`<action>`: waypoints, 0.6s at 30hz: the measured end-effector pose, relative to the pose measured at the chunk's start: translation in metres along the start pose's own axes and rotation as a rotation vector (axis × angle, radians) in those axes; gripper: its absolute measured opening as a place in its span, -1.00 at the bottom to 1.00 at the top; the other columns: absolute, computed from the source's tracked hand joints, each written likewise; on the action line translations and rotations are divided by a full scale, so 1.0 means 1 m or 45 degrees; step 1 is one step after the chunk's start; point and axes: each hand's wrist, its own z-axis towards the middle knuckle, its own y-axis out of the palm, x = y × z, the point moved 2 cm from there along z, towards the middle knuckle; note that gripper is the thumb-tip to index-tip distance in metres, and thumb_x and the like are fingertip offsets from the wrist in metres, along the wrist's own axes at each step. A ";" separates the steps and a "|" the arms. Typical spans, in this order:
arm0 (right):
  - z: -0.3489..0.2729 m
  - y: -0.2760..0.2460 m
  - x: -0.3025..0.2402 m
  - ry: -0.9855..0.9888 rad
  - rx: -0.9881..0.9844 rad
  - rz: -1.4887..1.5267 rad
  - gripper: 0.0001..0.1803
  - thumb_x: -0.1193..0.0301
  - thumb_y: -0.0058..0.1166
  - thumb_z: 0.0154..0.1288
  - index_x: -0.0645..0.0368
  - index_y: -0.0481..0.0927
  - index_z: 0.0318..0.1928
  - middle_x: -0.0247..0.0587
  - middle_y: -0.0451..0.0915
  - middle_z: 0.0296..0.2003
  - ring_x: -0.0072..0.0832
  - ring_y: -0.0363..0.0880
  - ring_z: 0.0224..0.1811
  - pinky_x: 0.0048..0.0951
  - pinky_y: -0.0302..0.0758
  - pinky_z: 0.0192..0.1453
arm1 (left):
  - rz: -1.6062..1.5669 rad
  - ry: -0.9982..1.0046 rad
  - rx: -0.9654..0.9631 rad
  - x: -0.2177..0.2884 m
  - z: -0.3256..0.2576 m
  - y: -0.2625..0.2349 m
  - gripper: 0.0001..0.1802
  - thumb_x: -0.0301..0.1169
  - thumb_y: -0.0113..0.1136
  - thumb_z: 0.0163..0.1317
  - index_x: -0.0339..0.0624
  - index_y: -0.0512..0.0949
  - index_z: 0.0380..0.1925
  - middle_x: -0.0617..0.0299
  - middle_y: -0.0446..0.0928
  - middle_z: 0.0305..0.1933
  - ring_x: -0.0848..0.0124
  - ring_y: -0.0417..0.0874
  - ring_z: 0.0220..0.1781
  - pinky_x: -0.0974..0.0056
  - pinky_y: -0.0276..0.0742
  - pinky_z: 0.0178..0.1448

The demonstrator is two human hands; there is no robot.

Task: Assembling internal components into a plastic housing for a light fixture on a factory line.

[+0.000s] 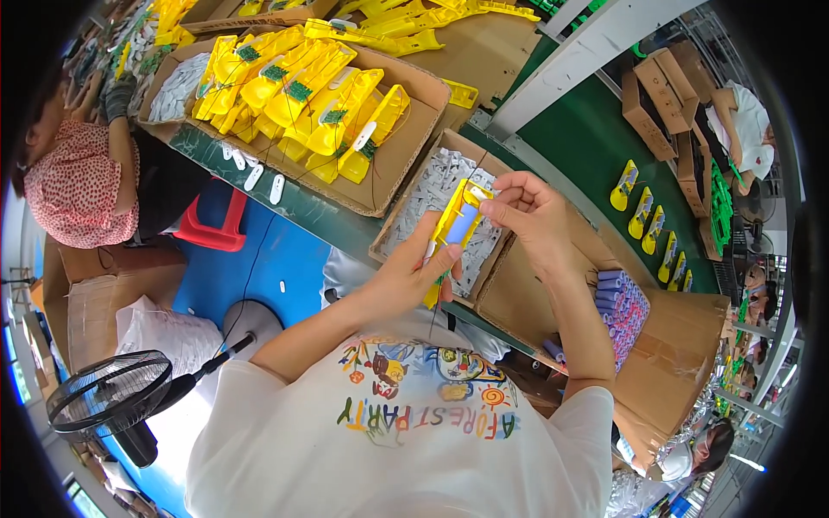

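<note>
My left hand [416, 261] is closed around a yellow plastic housing [443, 226], holding it tilted above a carton of small grey-white parts [429, 184]. In the housing lies a purple cylindrical battery cell [464, 224]. Thumb and fingers of my right hand [537, 216] are pinched at the housing's upper end, where a small white piece [481, 193] shows by the fingertips. Whether the right hand grips that piece or presses on the housing is hard to make out. A thin wire hangs below the housing.
A carton of yellow housings [294, 97] with green circuit boards stands at the left. Purple cells [623, 318] fill a box at the right. Several yellow units [640, 214] line the green belt. A black fan [110, 393], a red stool [218, 226] and a co-worker [79, 183] are leftward.
</note>
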 end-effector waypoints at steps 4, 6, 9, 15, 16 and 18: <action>-0.006 0.007 -0.011 0.046 0.163 0.146 -0.69 0.59 0.33 0.06 0.18 0.54 -0.17 -0.36 0.55 -0.39 -0.71 0.50 -0.40 -0.68 0.48 -0.40 | 0.147 -0.023 -0.042 -0.005 0.002 0.001 -0.59 -0.20 -0.09 0.45 -0.09 0.10 0.15 0.22 0.47 -0.36 0.48 0.57 -0.53 0.39 0.49 -0.44; -0.005 0.011 -0.020 -0.248 0.228 -0.043 -0.76 0.56 0.25 0.15 0.18 0.55 -0.15 -0.39 0.53 -0.35 -0.74 0.49 -0.38 -0.70 0.46 -0.44 | 0.014 0.000 -0.088 -0.003 0.003 0.002 -0.57 -0.19 -0.08 0.44 -0.08 0.10 0.17 0.22 0.47 -0.35 0.48 0.58 -0.49 0.38 0.49 -0.40; 0.002 -0.003 -0.007 -0.129 -0.141 -0.250 -0.80 0.50 0.14 0.27 0.20 0.55 -0.08 -0.33 0.55 -0.25 -0.69 0.52 -0.31 -0.67 0.51 -0.33 | -0.158 0.073 -0.168 -0.005 0.009 0.014 -0.54 -0.19 -0.06 0.44 -0.08 0.09 0.20 0.20 0.45 -0.34 0.46 0.59 -0.36 0.35 0.51 -0.28; 0.099 -0.246 -0.004 -0.829 0.875 -1.149 -0.63 0.29 -0.16 0.46 0.31 0.54 0.04 -0.02 0.61 -0.05 -0.31 0.59 -0.01 -0.35 0.46 0.11 | 0.609 0.508 0.820 0.078 0.025 -0.085 -0.75 -0.51 0.06 0.29 -0.30 0.51 -0.03 0.13 0.58 -0.11 0.41 0.59 -0.09 0.32 0.54 -0.11; 0.127 -0.288 -0.003 -0.554 1.014 -1.241 -0.63 0.25 -0.16 0.45 0.26 0.57 0.01 0.03 0.61 -0.09 -0.18 0.60 -0.03 -0.33 0.46 0.07 | 1.231 0.731 1.038 0.101 0.026 -0.104 -0.74 -0.56 0.11 0.21 -0.30 0.52 -0.07 0.09 0.58 -0.19 0.32 0.61 -0.15 0.26 0.54 -0.13; 0.172 -0.373 0.047 -0.412 1.072 -1.393 -0.67 0.27 -0.13 0.43 0.22 0.59 -0.04 0.03 0.61 -0.11 -0.09 0.57 -0.04 -0.29 0.46 0.07 | 1.542 0.650 1.085 0.098 0.045 -0.135 -0.74 -0.53 0.19 0.13 -0.33 0.50 -0.15 0.03 0.54 -0.29 0.15 0.59 -0.16 0.16 0.52 -0.09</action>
